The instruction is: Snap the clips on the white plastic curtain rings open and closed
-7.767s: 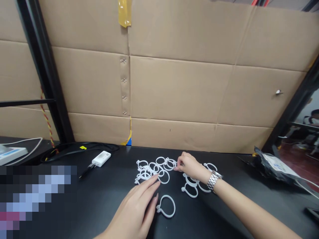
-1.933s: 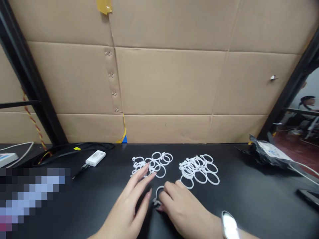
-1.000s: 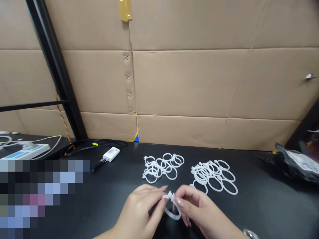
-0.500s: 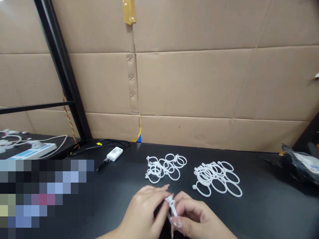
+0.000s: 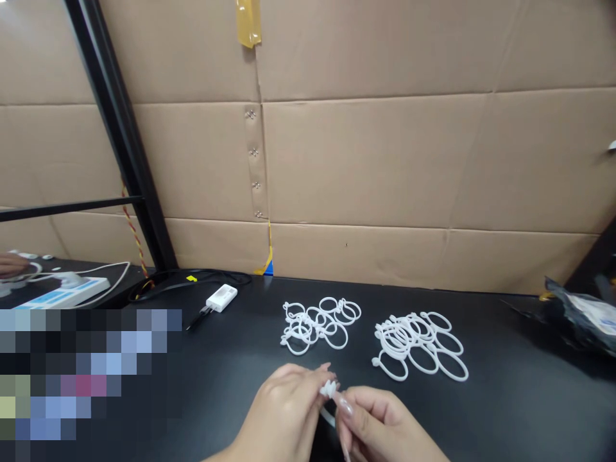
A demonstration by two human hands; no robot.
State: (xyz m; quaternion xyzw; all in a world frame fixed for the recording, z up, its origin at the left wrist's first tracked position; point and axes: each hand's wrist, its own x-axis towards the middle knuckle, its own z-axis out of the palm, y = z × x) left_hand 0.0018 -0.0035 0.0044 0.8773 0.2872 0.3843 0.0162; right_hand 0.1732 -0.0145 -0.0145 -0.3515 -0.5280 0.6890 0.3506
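Note:
Close to the table's front edge, my left hand [image 5: 287, 407] pinches a white plastic ring [image 5: 329, 389] by its small knobbed clasp. Thumb and finger of my right hand [image 5: 375, 420] press on the same clasp from the right side. Below the clasp part of the ring's band shows between the hands; my fingers hide the rest. Beyond my hands lies a pile of similar white rings [image 5: 315, 325], each with a small clasp. A second pile of white rings [image 5: 416, 346], overlapping one another, rests farther right.
A white charger plug [image 5: 222, 298] lies at the back left near black cables [image 5: 212, 276]. Behind the table stands a cardboard wall [image 5: 360, 160]. A black plastic bag [image 5: 582, 314] is at the right, a power strip [image 5: 67, 294] at the far left, beside another person's blurred hand [image 5: 13, 265].
My right thumb has moved up from the strap's lower part onto the clasp, and the clasp now looks closed up between my fingers. Another person's hand has appeared at the far left.

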